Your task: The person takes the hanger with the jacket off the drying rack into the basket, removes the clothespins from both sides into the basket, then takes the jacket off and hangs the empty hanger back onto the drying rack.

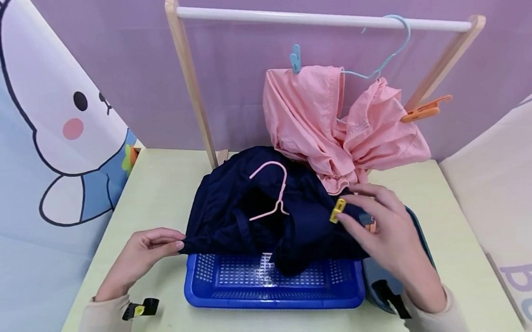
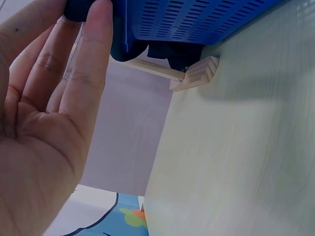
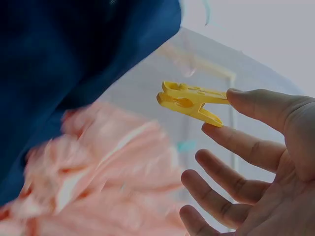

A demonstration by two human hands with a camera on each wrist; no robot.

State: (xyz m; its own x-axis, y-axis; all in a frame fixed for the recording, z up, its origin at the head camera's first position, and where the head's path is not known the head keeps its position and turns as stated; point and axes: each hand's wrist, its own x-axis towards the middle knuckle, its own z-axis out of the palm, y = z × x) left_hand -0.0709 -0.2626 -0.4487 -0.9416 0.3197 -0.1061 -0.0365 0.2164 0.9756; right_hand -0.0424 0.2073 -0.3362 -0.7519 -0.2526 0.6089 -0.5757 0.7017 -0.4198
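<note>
A dark navy garment (image 1: 222, 205) lies over the back of a blue basket, with a pink hanger (image 1: 282, 185) sticking up from its neck opening. My left hand (image 1: 138, 254) pinches the garment's left end between thumb and fingers; in the left wrist view only a bit of the dark cloth (image 2: 78, 9) shows at the fingertips. Between the thumb and index finger of my right hand (image 1: 386, 229) is a yellow clothespin (image 1: 337, 210), held above the garment's right side. The right wrist view shows the clothespin (image 3: 189, 102) apart from the navy cloth (image 3: 74, 59), other fingers spread.
The blue basket (image 1: 276, 307) stands at the table's front, a grey-blue container (image 1: 379, 276) to its right. Behind rises a rack with a white rod (image 1: 320, 18). A pink garment (image 1: 304, 112) hangs there on a light-blue hanger (image 1: 394, 54), with blue (image 1: 295, 60) and orange (image 1: 424, 111) clothespins.
</note>
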